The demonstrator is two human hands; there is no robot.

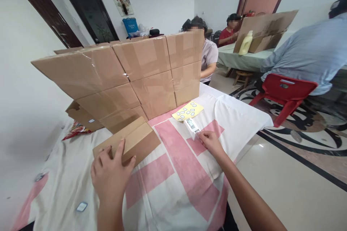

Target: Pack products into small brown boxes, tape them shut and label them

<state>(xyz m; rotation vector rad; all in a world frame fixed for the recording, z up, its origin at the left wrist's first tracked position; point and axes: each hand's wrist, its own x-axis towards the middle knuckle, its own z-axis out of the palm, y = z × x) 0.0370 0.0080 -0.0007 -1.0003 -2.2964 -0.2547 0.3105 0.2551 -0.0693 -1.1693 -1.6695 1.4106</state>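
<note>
My left hand (112,173) rests with spread fingers on a closed brown cardboard box (132,139), its thumb against the near side. The box lies on the cloth-covered table before a stacked wall of taped cartons (151,68). Farther right, my right hand (210,140) has thumb and fingers pinched at the near end of a small white box (192,127) with a dark picture on top. Touching or almost touching that box's far end is a yellow sheet (187,112) bearing several small white, dark-edged labels.
A loose label (81,206) lies at the front left of the cloth (189,173). Behind the left hand are a red snack packet (76,130) and an open carton (84,117). A person (210,56) sits beyond the cartons; a red chair (287,90) stands right.
</note>
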